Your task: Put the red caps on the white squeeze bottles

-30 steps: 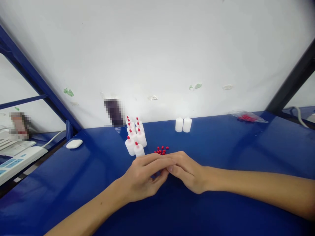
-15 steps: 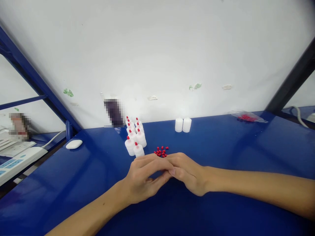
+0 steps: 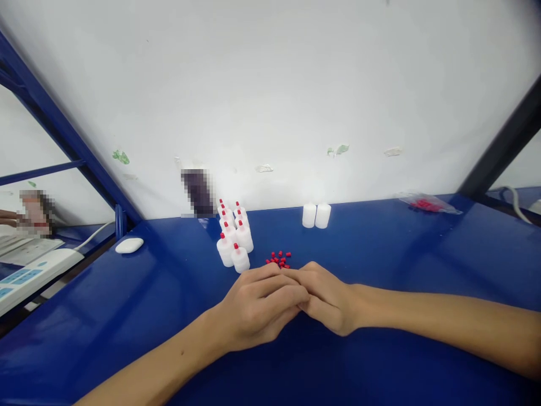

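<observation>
My left hand [image 3: 264, 304] and my right hand [image 3: 323, 299] meet at the middle of the blue table [image 3: 363, 366]. The fingers of both are closed and overlap, so whatever is between them, if anything, is hidden. Just beyond my fingertips lies a loose pile of small red caps [image 3: 280, 258], partly covered by the hands. Left of the pile, several white squeeze bottles [image 3: 240, 259] with red-tipped nozzles stand upright in two rows. Farther back to the right, two white bottles [image 3: 309, 216] without visible nozzles stand side by side.
A clear bag of red pieces [image 3: 429, 204] lies at the back right. At the left are a white rounded object [image 3: 129, 245] and a power strip [image 3: 38, 276]. Blue frame posts [image 3: 76, 141] rise beside the white wall [image 3: 270, 96]. Part of another person's arm [image 3: 8, 215] shows at far left.
My left hand has turned and its fingers have closed over the right fingertips; the gap between its thumb and fingers is gone. The view has shifted slightly. Bottles and caps stay put.
</observation>
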Demonstrator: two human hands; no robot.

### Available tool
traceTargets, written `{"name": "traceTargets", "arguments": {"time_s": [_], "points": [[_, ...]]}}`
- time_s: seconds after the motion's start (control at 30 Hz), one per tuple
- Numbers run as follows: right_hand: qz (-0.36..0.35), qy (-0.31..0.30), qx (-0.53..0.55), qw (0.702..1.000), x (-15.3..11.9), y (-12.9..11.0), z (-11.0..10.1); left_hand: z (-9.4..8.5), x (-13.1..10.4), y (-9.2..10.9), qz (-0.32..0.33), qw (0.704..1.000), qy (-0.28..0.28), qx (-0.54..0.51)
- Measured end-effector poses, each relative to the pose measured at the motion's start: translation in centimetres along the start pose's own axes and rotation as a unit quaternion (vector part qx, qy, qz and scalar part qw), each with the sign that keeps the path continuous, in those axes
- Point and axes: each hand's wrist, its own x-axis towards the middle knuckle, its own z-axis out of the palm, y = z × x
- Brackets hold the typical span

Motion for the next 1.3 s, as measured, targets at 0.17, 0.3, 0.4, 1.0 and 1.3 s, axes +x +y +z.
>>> {"name": "traceTargets", "arguments": {"time_s": [0.17, 0.3, 0.4, 1.0, 1.3], "points": [[-0.018, 0.004, 0.008, 1.000, -0.2, 0.3, 0.0, 0.5, -0.3, 0.2, -0.002, 1.000, 0.017, 0.010], [0.025, 0.029, 0.072, 0.997, -0.3, 0.5, 0.1, 0.4, -0.8, -0.3, -0.047, 0.998, 0.040, -0.021], [0.061, 0.063, 0.102, 0.991, -0.1, 0.6, 0.3, -0.9, -1.3, -1.9, -0.089, 0.984, 0.152, 0.032], [0.070, 0.070, 0.145, 0.985, -0.8, 0.8, 0.4, -6.4, -3.4, -7.5, -0.062, 0.954, -0.062, 0.288], [0.120, 0.149, 0.117, 0.975, -0.1, 0.9, 0.2, -4.6, -1.7, -4.0, 0.027, 0.944, -0.098, 0.313]]}}
